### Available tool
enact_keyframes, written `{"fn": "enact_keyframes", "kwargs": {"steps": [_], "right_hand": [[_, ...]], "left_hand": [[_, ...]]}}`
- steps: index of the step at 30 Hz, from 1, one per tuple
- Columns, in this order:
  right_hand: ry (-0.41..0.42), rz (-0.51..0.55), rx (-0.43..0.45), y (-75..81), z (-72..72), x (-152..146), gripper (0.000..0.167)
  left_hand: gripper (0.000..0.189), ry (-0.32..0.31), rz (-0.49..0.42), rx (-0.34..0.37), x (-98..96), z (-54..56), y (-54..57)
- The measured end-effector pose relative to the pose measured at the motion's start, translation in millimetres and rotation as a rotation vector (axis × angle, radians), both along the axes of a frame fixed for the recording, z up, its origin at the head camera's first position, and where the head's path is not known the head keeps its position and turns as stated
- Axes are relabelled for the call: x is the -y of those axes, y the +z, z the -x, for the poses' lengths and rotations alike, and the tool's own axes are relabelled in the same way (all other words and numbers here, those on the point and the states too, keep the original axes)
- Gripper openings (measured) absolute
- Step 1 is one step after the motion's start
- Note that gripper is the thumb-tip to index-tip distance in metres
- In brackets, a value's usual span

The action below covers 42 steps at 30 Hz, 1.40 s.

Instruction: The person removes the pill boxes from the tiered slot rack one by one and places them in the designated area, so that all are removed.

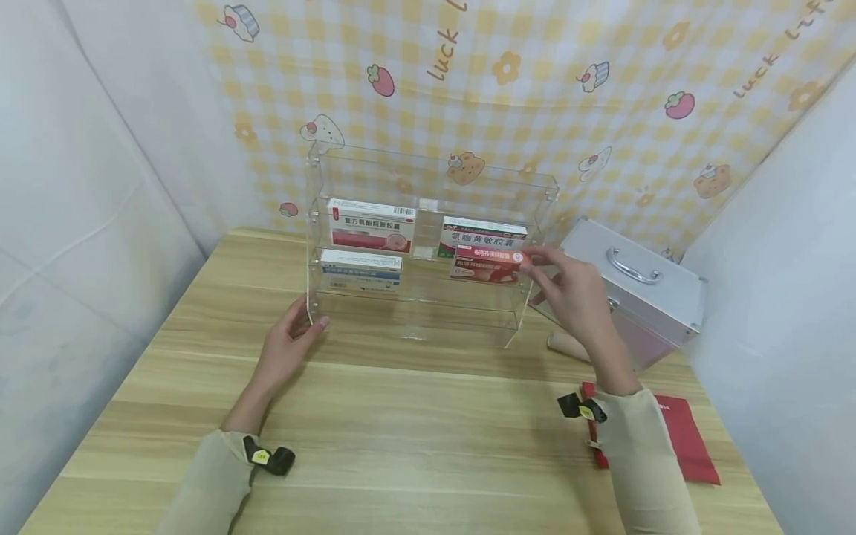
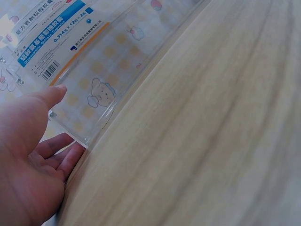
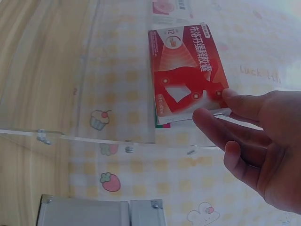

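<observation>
A clear acrylic display rack (image 1: 414,312) with several shelves stands on the table. My left hand (image 1: 287,345) grips the lower left side panel, thumb in front and fingers behind it. At the rack's right, my right hand (image 1: 571,293) pinches the end of a red medicine box (image 3: 188,75) between thumb and fingertips. This box sits at the lower right shelf, overlapping a green-and-white medicine box (image 1: 491,232) above it in the head view. On the left are a white-and-red medicine box (image 1: 371,227) and, one shelf lower, a white-and-blue medicine box (image 2: 61,40).
A silver case (image 1: 635,290) with a handle stands right of the rack, a tan cylinder (image 1: 567,346) lying before it. Beneath the right forearm lies a red pouch (image 1: 689,438). A yellow checked cloth (image 1: 521,96) hangs behind the wooden table (image 1: 401,438).
</observation>
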State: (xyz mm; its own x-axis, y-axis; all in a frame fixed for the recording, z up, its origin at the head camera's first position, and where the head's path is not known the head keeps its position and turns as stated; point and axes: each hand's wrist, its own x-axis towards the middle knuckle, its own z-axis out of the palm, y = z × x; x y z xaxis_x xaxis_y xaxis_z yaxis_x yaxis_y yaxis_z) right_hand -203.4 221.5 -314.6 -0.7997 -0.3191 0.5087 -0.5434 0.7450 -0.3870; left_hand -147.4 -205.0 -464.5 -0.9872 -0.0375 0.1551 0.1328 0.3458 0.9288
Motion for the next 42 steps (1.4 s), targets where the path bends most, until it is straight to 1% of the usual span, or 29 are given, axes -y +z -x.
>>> {"fn": "enact_keyframes", "kwargs": {"steps": [2,4,6,8,12,14,17,20,24,26,28,32,34,36,41,42], "right_hand": [[0.005,0.005,-0.004,3.0,-2.5,-0.2,0.027],[0.005,0.006,-0.004,6.0,-5.3,-0.4,0.028],[0.003,0.003,-0.005,8.0,-7.9,-0.8,0.028],[0.0,-0.005,-0.011,9.8,-11.3,-0.8,0.029],[-0.002,-0.019,-0.015,10.9,-18.6,-1.0,0.029],[-0.002,-0.017,-0.012,10.9,-22.9,-1.0,0.03],[0.003,-0.012,-0.01,9.6,-28.9,-1.4,0.03],[0.01,-0.019,-0.019,7.9,-34.7,-1.8,0.03],[0.017,-0.029,-0.013,4.5,-41.8,-3.0,0.029],[0.022,-0.033,0.008,2.5,-45.3,-3.6,0.029],[0.026,-0.039,0.036,0.0,-48.7,-4.1,0.03],[0.016,-0.053,0.093,-7.0,-54.1,-5.5,0.032],[0.011,-0.054,0.111,-10.6,-56.1,-6.8,0.031],[0.015,-0.052,0.126,-13.4,-57.4,-8.2,0.031],[0.039,-0.038,0.156,-20.2,-60.3,-12.3,0.031],[0.042,-0.033,0.164,-21.9,-60.7,-13.2,0.031]], "left_hand": [[0.063,0.001,0.003,0.001,0.0,-0.3,0.7],[0.061,0.001,0.007,0.001,-3.0,-4.7,11.1],[0.061,0.004,0.014,-0.005,-2.9,-4.2,10.4],[0.061,0.006,0.01,-0.01,-1.1,-0.8,3.7],[0.063,0.01,0.005,-0.013,4.4,8.1,-16.7],[0.064,0.014,0.009,-0.007,6.7,10.8,-24.3],[0.065,0.021,0.011,0.004,8.1,12.5,-29.0],[0.065,0.023,0.015,0.006,8.3,12.7,-29.2],[0.064,0.025,0.015,0.006,7.5,11.8,-27.1],[0.064,0.022,0.009,0.005,6.2,10.1,-23.3],[0.063,0.016,0.002,0.001,3.7,6.9,-15.6],[0.061,0.001,-0.002,-0.009,-1.7,-0.8,3.6],[0.061,-0.005,-0.002,-0.014,-2.7,-2.4,7.6],[0.061,-0.005,-0.006,-0.015,-1.4,-0.6,3.2],[0.063,0.013,-0.003,-0.002,4.9,9.4,-19.5],[0.063,0.018,0.001,0.001,5.6,10.7,-22.5]]}}
